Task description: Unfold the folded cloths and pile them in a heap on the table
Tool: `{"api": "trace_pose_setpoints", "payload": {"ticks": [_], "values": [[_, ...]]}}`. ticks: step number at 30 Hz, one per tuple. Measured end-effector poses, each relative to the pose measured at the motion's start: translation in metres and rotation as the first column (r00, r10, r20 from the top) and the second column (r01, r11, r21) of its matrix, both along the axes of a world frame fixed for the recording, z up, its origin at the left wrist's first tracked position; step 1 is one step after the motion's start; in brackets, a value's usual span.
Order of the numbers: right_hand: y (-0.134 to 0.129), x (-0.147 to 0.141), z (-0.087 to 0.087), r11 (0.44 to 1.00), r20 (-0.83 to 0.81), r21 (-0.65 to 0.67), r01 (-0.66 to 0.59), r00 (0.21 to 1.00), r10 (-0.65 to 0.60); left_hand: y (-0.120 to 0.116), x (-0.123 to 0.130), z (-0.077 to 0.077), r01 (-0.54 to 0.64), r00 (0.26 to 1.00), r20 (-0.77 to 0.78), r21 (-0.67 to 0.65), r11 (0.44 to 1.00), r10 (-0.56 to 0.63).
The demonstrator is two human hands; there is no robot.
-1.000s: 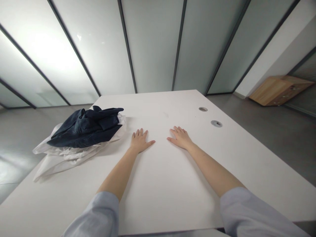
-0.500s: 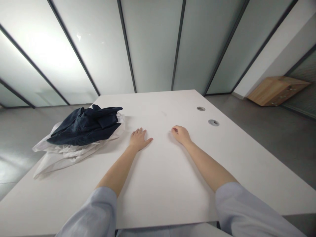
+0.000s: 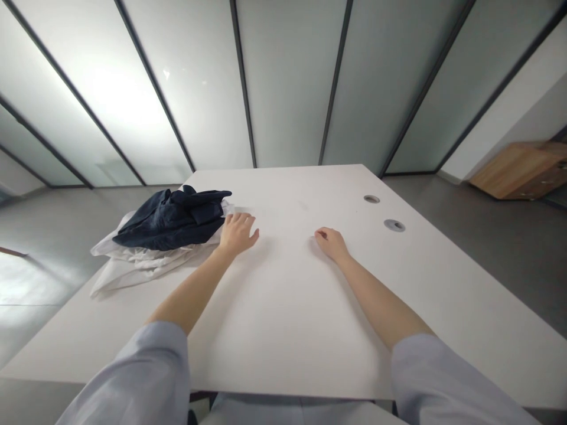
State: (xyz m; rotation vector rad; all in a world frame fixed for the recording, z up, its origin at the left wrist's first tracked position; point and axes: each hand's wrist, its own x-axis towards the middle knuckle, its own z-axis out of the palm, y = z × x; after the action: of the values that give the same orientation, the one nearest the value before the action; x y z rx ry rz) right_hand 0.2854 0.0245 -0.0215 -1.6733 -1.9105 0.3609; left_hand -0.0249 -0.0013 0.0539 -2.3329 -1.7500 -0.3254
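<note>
1. A dark blue garment [image 3: 172, 217] lies crumpled on a white cloth [image 3: 133, 265] at the left edge of the white table [image 3: 287, 307].
2. The left hand [image 3: 237, 233], fingers spread and holding nothing, sits at the edge of the pile.
3. The right hand [image 3: 331, 243] rests on the table, fingers curled under, empty, well apart from the clothes.
4. Two round holes [image 3: 383, 212] lie further right.

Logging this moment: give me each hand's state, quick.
Left hand: open, fingers spread, at the edge of the clothes pile, holding nothing.
Right hand: loosely curled on the table, holding nothing.
</note>
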Motion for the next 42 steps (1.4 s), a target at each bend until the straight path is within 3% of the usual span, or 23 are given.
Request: {"api": "trace_pose_setpoints", "payload": {"ticks": [4, 7, 10, 12, 14, 17, 19, 21, 24, 26, 28, 30, 33, 35, 37, 39, 42], "values": [[0.000, 0.000, 0.000, 1.000, 0.012, 0.001, -0.012, 1.000, 0.012, -0.001, -0.040, 0.042, -0.170, 0.984, 0.082, 0.214, 0.962, 0.156], [0.000, 0.000, 0.000, 1.000, 0.005, 0.001, -0.016, 1.000, 0.016, 0.005, -0.074, 0.065, -0.417, 0.909, 0.158, 0.278, 0.865, 0.387], [0.000, 0.000, 0.000, 1.000, 0.000, 0.009, -0.019, 1.000, 0.019, 0.014, -0.106, 0.072, -0.607, 0.790, 0.186, 0.093, 0.790, 0.585], [0.001, -0.001, 0.000, 1.000, -0.003, 0.015, -0.020, 1.000, 0.020, 0.018, -0.124, 0.068, -0.636, 0.740, 0.197, -0.106, 0.764, 0.643], [0.001, -0.001, 0.000, 1.000, -0.004, 0.016, -0.024, 1.000, 0.024, 0.020, -0.136, 0.061, -0.624, 0.720, 0.241, -0.187, 0.759, 0.651], [0.002, -0.002, -0.001, 1.000, 0.004, 0.008, -0.024, 1.000, 0.024, 0.023, -0.144, 0.056, -0.634, 0.675, 0.377, -0.143, 0.760, 0.635], [0.002, -0.003, -0.001, 1.000, 0.007, 0.008, -0.017, 1.000, 0.017, 0.027, -0.139, 0.060, -0.638, 0.657, 0.482, -0.053, 0.768, 0.580], [0.002, -0.004, -0.001, 1.000, -0.005, 0.014, -0.013, 1.000, 0.013, 0.035, -0.126, 0.070, -0.592, 0.704, 0.545, 0.097, 0.800, 0.455], [0.002, -0.004, -0.002, 1.000, -0.074, 0.023, -0.011, 0.997, 0.013, 0.053, -0.083, 0.086, -0.389, 0.831, 0.519, 0.290, 0.874, 0.197], [0.003, -0.002, -0.002, 0.999, -0.166, 0.042, 0.016, 0.986, -0.009, 0.065, -0.042, 0.090, -0.159, 0.899, 0.438, 0.327, 0.932, 0.000], [0.004, 0.002, -0.003, 0.991, -0.280, 0.086, 0.106, 0.957, -0.078, 0.071, 0.001, 0.083, 0.125, 0.926, 0.319, 0.246, 0.961, -0.201], [0.007, 0.008, -0.004, 0.956, -0.377, 0.147, 0.256, 0.907, -0.185, 0.070, 0.041, 0.064, 0.260, 0.933, 0.221, 0.131, 0.957, -0.284], [0.012, 0.018, -0.005, 0.860, -0.431, 0.245, 0.448, 0.845, -0.318, 0.055, 0.081, 0.020, 0.242, 0.958, 0.167, -0.024, 0.970, -0.235], [0.013, 0.022, -0.005, 0.827, -0.393, 0.276, 0.490, 0.843, -0.368, 0.041, 0.092, -0.011, 0.215, 0.967, 0.161, -0.121, 0.969, -0.195], [0.013, 0.022, -0.004, 0.851, -0.300, 0.250, 0.463, 0.872, -0.387, 0.029, 0.094, -0.038, 0.181, 0.974, 0.170, -0.209, 0.961, -0.147], [0.012, 0.018, -0.004, 0.904, -0.159, 0.181, 0.387, 0.919, -0.362, 0.020, 0.091, -0.056, 0.172, 0.974, 0.185, -0.215, 0.961, -0.133], [0.007, 0.010, -0.001, 0.958, 0.077, 0.050, 0.282, 0.955, -0.285, 0.018, 0.080, -0.067, 0.189, 0.971, 0.180, -0.191, 0.963, -0.155]]}}
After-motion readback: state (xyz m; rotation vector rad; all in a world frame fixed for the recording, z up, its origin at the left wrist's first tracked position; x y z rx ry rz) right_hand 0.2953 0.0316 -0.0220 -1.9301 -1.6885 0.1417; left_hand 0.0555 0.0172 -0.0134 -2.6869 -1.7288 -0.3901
